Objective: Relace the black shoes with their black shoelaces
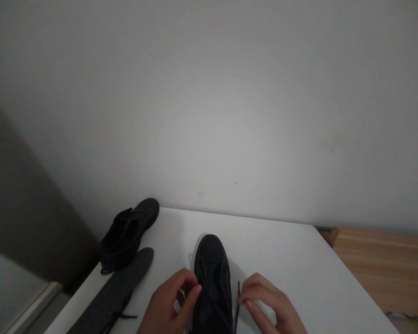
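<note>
Two bare hands meet at a black shoe on the white table. Far left of the grip lie a second black shoe and a dark insole, its near end cut off. The left hand pinches fingers at the eyelets; what it holds is hidden. The right hand pinches a thin black lace, barely discernible against the dark upper.
</note>
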A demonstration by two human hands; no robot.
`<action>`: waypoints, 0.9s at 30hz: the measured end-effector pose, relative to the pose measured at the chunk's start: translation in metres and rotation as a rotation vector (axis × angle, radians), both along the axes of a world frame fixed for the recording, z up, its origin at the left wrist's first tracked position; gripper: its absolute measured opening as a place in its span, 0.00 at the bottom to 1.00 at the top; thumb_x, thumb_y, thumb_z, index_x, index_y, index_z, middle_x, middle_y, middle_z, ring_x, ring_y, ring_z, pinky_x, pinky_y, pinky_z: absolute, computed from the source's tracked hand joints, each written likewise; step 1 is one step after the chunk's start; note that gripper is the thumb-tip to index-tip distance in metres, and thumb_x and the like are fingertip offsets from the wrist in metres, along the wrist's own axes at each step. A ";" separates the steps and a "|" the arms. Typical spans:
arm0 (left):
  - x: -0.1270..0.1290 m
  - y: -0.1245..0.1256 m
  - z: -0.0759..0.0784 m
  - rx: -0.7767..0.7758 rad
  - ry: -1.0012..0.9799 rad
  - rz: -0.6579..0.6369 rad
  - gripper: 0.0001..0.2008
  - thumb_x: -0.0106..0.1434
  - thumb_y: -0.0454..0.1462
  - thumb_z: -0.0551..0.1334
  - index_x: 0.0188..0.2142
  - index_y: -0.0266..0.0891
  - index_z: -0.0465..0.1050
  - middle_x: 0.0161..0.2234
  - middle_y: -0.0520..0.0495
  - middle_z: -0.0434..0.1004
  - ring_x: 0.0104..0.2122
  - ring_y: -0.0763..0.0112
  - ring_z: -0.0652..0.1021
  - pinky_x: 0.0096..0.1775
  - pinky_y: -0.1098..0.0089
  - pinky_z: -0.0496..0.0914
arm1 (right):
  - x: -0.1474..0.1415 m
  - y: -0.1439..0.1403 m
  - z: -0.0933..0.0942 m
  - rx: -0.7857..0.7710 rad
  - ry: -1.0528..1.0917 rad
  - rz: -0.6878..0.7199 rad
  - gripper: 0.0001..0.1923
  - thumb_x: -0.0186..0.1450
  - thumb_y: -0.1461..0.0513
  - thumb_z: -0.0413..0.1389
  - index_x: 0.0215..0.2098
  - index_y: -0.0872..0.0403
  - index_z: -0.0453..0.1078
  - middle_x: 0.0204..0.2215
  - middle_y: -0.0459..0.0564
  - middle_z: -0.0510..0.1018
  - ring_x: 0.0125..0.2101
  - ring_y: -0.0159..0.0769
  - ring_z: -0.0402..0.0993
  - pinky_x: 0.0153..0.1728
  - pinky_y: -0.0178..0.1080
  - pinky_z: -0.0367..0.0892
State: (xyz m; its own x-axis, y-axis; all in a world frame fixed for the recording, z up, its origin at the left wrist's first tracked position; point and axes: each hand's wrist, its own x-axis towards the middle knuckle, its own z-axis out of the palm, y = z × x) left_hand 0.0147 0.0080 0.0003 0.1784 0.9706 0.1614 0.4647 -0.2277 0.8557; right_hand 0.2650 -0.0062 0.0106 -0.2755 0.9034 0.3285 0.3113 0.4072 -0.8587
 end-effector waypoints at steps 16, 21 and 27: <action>0.000 0.016 -0.043 -0.314 -0.402 -0.060 0.26 0.61 0.42 0.67 0.58 0.43 0.66 0.56 0.38 0.72 0.56 0.49 0.74 0.54 0.55 0.72 | -0.022 0.044 -0.053 -0.061 0.157 -0.234 0.09 0.69 0.56 0.56 0.36 0.50 0.76 0.33 0.50 0.80 0.34 0.41 0.77 0.36 0.39 0.72; 0.004 0.013 -0.043 -0.319 -0.404 -0.035 0.26 0.60 0.41 0.67 0.57 0.42 0.66 0.52 0.39 0.74 0.52 0.52 0.78 0.53 0.57 0.73 | -0.009 0.038 -0.047 -0.165 0.411 -0.308 0.13 0.70 0.50 0.55 0.38 0.50 0.72 0.39 0.54 0.83 0.34 0.44 0.81 0.34 0.43 0.78; 0.006 0.011 -0.047 -0.308 -0.392 0.021 0.26 0.60 0.42 0.67 0.57 0.44 0.68 0.52 0.41 0.74 0.49 0.54 0.79 0.50 0.58 0.75 | 0.032 0.029 -0.038 -0.216 0.792 -0.473 0.13 0.61 0.52 0.66 0.38 0.49 0.73 0.35 0.51 0.86 0.29 0.39 0.84 0.36 0.37 0.81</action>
State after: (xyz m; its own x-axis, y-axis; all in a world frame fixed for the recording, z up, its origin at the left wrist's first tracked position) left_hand 0.0204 0.0194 -0.0465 0.1411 0.9866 -0.0823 0.0959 0.0691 0.9930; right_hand 0.2970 0.0225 -0.0277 0.3665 0.9273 0.0757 -0.3025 0.1956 -0.9329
